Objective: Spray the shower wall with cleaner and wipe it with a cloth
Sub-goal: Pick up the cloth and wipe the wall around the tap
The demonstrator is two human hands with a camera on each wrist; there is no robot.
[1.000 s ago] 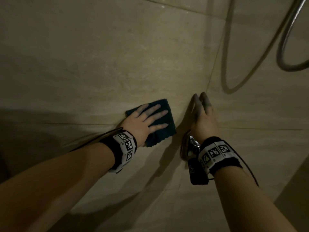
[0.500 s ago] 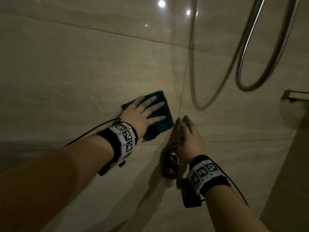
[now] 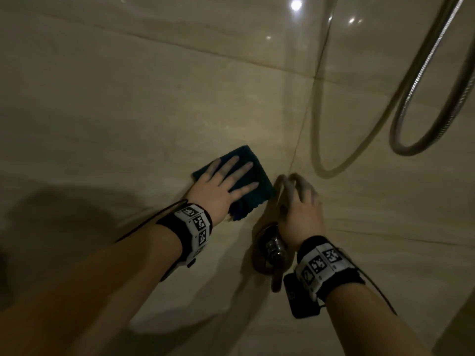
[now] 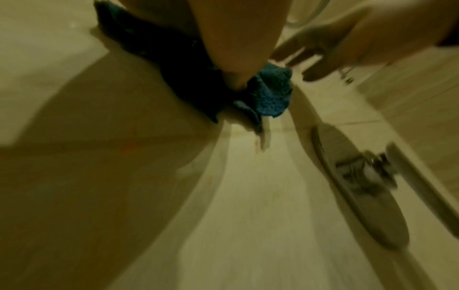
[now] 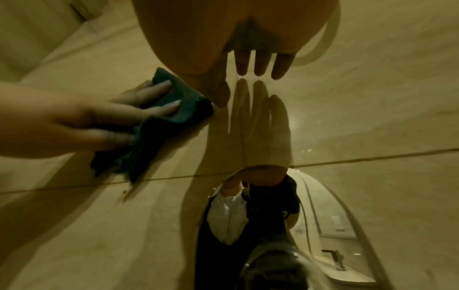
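A dim shower seen from a head camera. The left hand lies flat, fingers straight and spread, pressing a folded dark teal terry cloth against the glossy beige stone-tile shower wall. The cloth sits near the middle of the view, just left of a vertical grout line and just above a horizontal one. No spray bottle is in sight.

Just beside the cloth, at its 3 o'clock, the right hand holds nothing; its straight fingers rest their tips on the tile, as the right wrist view shows by their reflection. At 6 o'clock from that hand a round chrome valve handle stands out from the wall. A ribbed metal shower hose loops at 2 o'clock, well apart from both hands.

The step in hand looks like wiping, with spraying apparently done. The next move probably calls for sliding the flat palm and cloth across uncleaned tile with steady pressure. It should steer round the valve handle and hose, and keep the cloth from bunching under the heel of the hand.
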